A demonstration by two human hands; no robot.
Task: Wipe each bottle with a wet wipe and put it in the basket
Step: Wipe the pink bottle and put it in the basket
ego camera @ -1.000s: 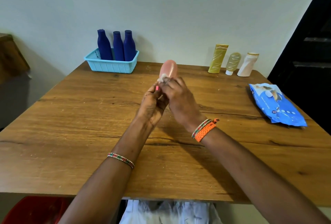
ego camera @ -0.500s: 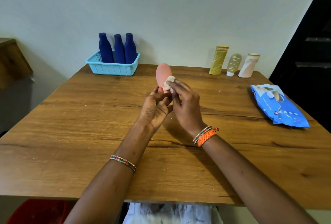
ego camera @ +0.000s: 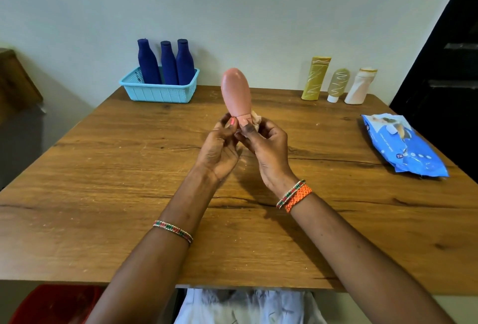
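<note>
A pink oval bottle (ego camera: pixel 236 92) stands cap-down above the middle of the table, held by its cap. My left hand (ego camera: pixel 219 150) pinches the cap from the left. My right hand (ego camera: pixel 267 149) grips the cap from the right and also holds a crumpled wet wipe (ego camera: pixel 256 118), mostly hidden behind its fingers. A light blue basket (ego camera: pixel 157 92) at the back left holds three dark blue bottles (ego camera: pixel 168 63). At the back right stand a yellow bottle (ego camera: pixel 316 78), a small olive tube (ego camera: pixel 337 85) and a white bottle (ego camera: pixel 360 86).
A blue pack of wet wipes (ego camera: pixel 403 142) lies near the table's right edge. The wooden table (ego camera: pixel 103 181) meets a pale wall at the back. Something red (ego camera: pixel 51 303) sits on the floor under the front left corner. A dark doorway is at the right.
The bottle has been raised more upright and turned. My right hand slid the wipe down from the bottle's body to the cap end.
</note>
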